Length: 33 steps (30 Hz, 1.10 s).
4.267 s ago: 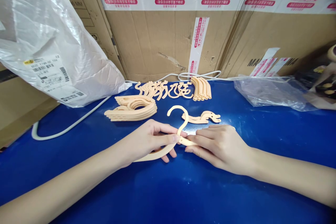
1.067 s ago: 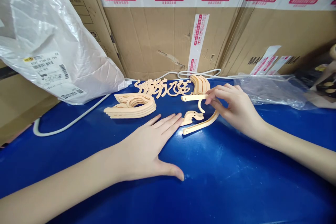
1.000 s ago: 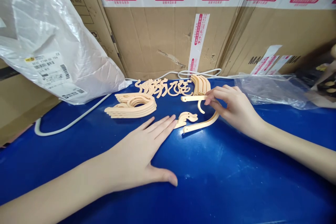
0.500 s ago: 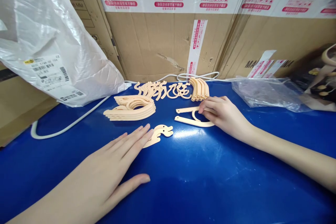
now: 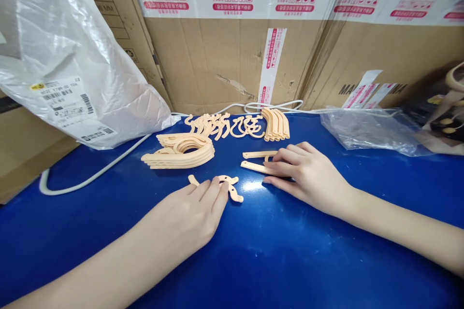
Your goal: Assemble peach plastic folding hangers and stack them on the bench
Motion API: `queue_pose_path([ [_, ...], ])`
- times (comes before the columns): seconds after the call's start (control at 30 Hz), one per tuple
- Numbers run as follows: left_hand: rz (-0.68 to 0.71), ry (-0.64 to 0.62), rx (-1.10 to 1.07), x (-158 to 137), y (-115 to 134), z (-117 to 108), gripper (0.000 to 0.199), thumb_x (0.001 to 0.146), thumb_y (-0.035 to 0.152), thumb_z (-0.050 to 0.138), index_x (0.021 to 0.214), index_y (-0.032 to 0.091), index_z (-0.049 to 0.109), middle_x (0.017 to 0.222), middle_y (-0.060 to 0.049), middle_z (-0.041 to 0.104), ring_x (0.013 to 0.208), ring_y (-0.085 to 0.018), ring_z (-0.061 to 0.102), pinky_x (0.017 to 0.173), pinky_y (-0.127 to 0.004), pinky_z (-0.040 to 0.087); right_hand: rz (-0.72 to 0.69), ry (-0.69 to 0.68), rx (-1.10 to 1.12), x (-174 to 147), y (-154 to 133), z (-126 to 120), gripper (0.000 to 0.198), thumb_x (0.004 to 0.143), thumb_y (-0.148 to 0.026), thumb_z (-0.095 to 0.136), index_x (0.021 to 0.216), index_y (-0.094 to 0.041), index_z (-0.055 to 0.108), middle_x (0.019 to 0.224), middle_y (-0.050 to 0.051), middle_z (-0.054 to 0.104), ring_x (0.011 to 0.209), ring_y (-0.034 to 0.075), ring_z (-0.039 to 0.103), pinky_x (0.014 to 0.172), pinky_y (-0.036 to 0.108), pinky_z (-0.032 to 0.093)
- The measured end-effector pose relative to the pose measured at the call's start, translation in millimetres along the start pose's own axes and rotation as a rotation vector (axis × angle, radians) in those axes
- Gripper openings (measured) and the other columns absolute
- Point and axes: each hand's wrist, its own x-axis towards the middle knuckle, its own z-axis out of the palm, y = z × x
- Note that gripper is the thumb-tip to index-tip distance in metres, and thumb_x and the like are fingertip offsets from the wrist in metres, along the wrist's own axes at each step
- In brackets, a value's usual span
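My left hand (image 5: pixel 194 215) is closed over two small curved beige hook pieces (image 5: pixel 236 195) on the blue table, fingertips bent down onto them. Their holed ends stick out past the fingers, and the middle is hidden. To the right, my right hand (image 5: pixel 302 170) grips a U-shaped beige hanger frame (image 5: pixel 250 166), with the thumb at the near side and fingers on top. Its two straight ends point left, and its curved end is under the hand. Behind my left hand lies a stack of similar beige frames (image 5: pixel 181 158).
Loose beige hooks (image 5: pixel 210 125) and a row of curved hanger arms (image 5: pixel 276 124) lie along the back. A white plastic bag (image 5: pixel 90 58) leans at left, beside a white cable (image 5: pixel 97 171). Clear plastic (image 5: pixel 362 128) lies at right. Cardboard boxes (image 5: pixel 217 58) wall off the back.
My left hand has moved right and curled its fingers over the hook pieces, which have shifted and spread apart. My right thumb has come down to the near side of the frame.
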Motion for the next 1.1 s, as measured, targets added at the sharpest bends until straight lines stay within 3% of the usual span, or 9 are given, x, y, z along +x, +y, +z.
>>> queue_pose_path([
  [0.17, -0.075, -0.026, -0.119, 10.0, -2.9, 1.9, 0.039, 0.085, -0.004, 0.030, 0.103, 0.006, 0.063, 0.078, -0.009, 0.068, 0.066, -0.022, 0.067, 0.058, -0.032, 0.052, -0.039, -0.041, 0.129, -2.1, -1.5, 1.6, 0.019, 0.094, -0.026, 0.049, 0.091, -0.017, 0.066, 0.087, 0.005, 0.062, 0.078, 0.017, 0.054, 0.070, 0.030, 0.042],
  [0.37, -0.395, 0.048, -0.531, 18.9, -9.1, 6.5, 0.028, 0.093, 0.010, 0.031, 0.111, 0.016, 0.052, 0.091, -0.005, 0.055, 0.074, -0.017, 0.062, 0.061, -0.027, 0.050, -0.121, 0.013, 0.136, -1.5, -8.2, 1.2, 0.018, 0.090, -0.018, 0.048, 0.082, -0.014, 0.063, 0.082, 0.006, 0.060, 0.077, 0.017, 0.055, 0.068, 0.030, 0.043],
  [0.5, -0.486, 0.060, -0.648, 15.5, -7.3, 10.5, 0.018, 0.098, 0.034, 0.039, 0.103, 0.020, 0.050, 0.088, 0.000, 0.050, 0.064, -0.011, 0.057, 0.055, -0.022, 0.043, -0.158, 0.041, 0.086, -1.0, -11.4, 1.9, 0.019, 0.091, -0.018, 0.047, 0.083, -0.013, 0.064, 0.082, 0.007, 0.062, 0.081, 0.019, 0.058, 0.067, 0.031, 0.043],
  [0.6, -0.444, 0.087, -0.639, 10.4, -5.3, 14.0, 0.024, 0.097, 0.043, 0.041, 0.089, 0.021, 0.048, 0.077, 0.004, 0.048, 0.057, -0.010, 0.051, 0.048, -0.022, 0.035, -0.161, 0.046, 0.084, -1.1, -12.8, 2.5, 0.020, 0.091, -0.018, 0.046, 0.083, -0.013, 0.064, 0.083, 0.008, 0.062, 0.084, 0.019, 0.058, 0.070, 0.031, 0.044],
  [0.73, -0.338, 0.164, -0.619, 7.3, -3.7, 18.4, 0.026, 0.098, 0.034, 0.041, 0.076, 0.020, 0.044, 0.065, 0.006, 0.039, 0.050, -0.009, 0.041, 0.046, -0.023, 0.027, -0.173, 0.074, 0.095, -0.4, -13.3, 3.4, 0.018, 0.090, -0.017, 0.047, 0.085, -0.012, 0.064, 0.084, 0.008, 0.063, 0.084, 0.019, 0.058, 0.070, 0.030, 0.045],
  [0.9, -0.242, 0.136, -0.661, 8.7, -0.8, 22.1, 0.023, 0.093, 0.025, 0.044, 0.070, 0.020, 0.044, 0.061, 0.005, 0.041, 0.052, -0.010, 0.040, 0.049, -0.025, 0.028, -0.195, 0.104, 0.056, 1.0, -12.6, 4.7, 0.018, 0.090, -0.017, 0.048, 0.085, -0.013, 0.064, 0.084, 0.007, 0.064, 0.080, 0.017, 0.059, 0.069, 0.029, 0.045],
  [1.1, -0.226, 0.143, -0.694, 7.4, 0.3, 23.7, 0.023, 0.089, 0.021, 0.044, 0.066, 0.019, 0.044, 0.058, 0.005, 0.043, 0.051, -0.011, 0.041, 0.047, -0.026, 0.025, -0.223, 0.131, -0.009, 0.1, -13.7, 5.6, 0.020, 0.092, -0.019, 0.046, 0.085, -0.014, 0.064, 0.079, 0.006, 0.066, 0.072, 0.016, 0.060, 0.068, 0.029, 0.046],
])
